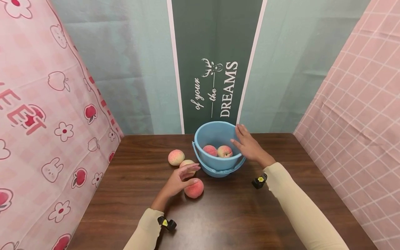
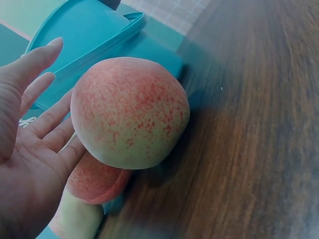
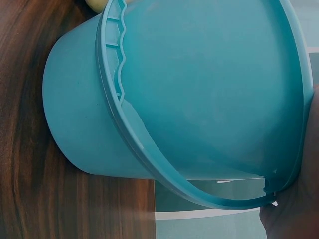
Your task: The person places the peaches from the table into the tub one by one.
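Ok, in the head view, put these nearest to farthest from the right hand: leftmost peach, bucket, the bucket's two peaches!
1. Bucket, beside the right hand.
2. Right peach, inside the bucket.
3. Left peach, inside too.
4. Leftmost peach, left of the bucket.

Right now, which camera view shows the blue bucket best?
The head view: the blue bucket appears nearly whole, with two peaches inside, though the right hand overlaps its rim. The right wrist view shows it larger, but cropped; the left wrist view shows only part, behind a nearer peach and the left hand.
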The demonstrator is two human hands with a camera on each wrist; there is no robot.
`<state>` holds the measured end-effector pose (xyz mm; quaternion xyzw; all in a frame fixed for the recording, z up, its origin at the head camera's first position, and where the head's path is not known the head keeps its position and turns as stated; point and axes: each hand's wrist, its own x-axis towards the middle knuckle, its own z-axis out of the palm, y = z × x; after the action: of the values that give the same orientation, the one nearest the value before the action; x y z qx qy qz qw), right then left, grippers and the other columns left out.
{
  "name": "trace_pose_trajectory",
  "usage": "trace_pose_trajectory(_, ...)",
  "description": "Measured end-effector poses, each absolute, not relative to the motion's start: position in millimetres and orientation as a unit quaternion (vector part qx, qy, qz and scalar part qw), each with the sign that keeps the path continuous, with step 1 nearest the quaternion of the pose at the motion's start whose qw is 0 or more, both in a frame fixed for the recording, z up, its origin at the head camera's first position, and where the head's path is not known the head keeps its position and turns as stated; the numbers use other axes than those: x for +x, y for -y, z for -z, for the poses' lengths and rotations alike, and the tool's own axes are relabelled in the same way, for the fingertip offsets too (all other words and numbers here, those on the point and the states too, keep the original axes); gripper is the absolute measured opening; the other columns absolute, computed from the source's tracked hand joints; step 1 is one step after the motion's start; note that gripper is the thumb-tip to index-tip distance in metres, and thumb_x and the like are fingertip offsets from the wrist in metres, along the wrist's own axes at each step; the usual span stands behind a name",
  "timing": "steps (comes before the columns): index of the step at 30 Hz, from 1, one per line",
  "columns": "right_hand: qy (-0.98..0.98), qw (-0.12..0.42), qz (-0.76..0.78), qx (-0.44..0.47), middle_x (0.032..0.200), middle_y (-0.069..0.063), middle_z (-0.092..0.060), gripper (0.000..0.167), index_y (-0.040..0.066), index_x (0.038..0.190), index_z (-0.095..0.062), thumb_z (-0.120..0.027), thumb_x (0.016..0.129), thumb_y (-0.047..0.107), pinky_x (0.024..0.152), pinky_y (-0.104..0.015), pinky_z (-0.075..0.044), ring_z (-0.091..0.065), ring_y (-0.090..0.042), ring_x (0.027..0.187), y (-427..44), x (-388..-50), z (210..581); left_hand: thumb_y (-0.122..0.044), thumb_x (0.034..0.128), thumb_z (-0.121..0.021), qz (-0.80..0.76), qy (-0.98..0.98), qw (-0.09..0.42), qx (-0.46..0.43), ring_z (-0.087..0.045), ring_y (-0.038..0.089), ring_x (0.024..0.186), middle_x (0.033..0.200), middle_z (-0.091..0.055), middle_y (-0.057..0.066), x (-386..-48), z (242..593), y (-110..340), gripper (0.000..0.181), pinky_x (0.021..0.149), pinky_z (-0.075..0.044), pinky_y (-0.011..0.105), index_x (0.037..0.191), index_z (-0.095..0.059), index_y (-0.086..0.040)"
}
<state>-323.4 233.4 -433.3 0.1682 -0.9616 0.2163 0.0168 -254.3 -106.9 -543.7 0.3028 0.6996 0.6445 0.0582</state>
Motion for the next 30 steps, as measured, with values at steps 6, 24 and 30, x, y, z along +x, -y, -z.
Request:
trace_pose_trajectory(6,0.961,0.016,-0.219,0.169,0.17,-0.011,0.001,0.076,0.004,0.162,-0.008,-0.041,0.107,0.046,0.121,-0.061,-0.012,0.006,-0.032,0.156,-233,-324,432,0.0,0.0931,-0.071,-0.646,-0.697,0.064,0.305,-0.055,0.034,0.132,0.14,-0.061,0.016,-253,548,108,0.054,0.109,-0.043,0.054,0.144,-0.052,0.001)
trace_pose_trajectory(24,0.96,0.024,-0.218,0.173,0.17,-0.014,-0.002,0.075,0.003,0.161,-0.009,-0.04,0.107,0.044,0.121,-0.062,-0.012,0.003,-0.036,0.156,-234,-323,434,0.008,0.092,-0.067,-0.65,-0.688,0.062,0.316,-0.052,0.045,0.131,0.137,-0.058,0.028,-242,542,105,0.052,0.108,-0.037,0.064,0.141,-0.05,0.009)
trace_pose_trajectory(30,0.961,0.018,-0.217,0.169,0.17,-0.011,0.0,0.075,0.005,0.162,-0.008,-0.04,0.107,0.045,0.122,-0.06,-0.012,0.005,-0.032,0.156,-234,-324,434,0.007,0.0921,-0.067,-0.641,-0.693,0.058,0.326,-0.052,0.047,0.129,0.137,-0.058,0.03,-243,547,105,0.053,0.109,-0.038,0.062,0.142,-0.049,0.01)
